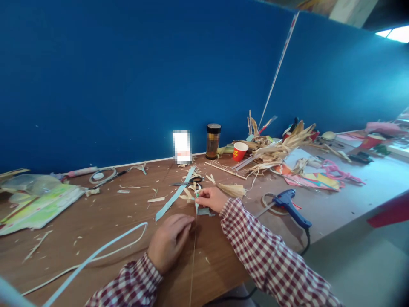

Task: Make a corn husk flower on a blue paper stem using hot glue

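Note:
My right hand [213,198] pinches a small, slim green-and-white piece [197,206] between thumb and fingers, holding it upright over the table; its exact kind is unclear. Under it lies a short grey-blue strip [205,211]. Just left of it my left hand [171,239] rests low over the wood, fingers pressed together and thumb tucked in; whatever they grip, if anything, is hidden. Beyond the hands are black scissors [188,182], partly across a long pale blue strip [175,198], and pale husk scraps [187,195].
A blue glue gun [291,205] lies to the right with its cord. Further back are a red paper cup [239,152], a dark-lidded bottle [213,143], a lit screen [182,147] and dried husks [275,150]. A white cable [105,251] loops at the left.

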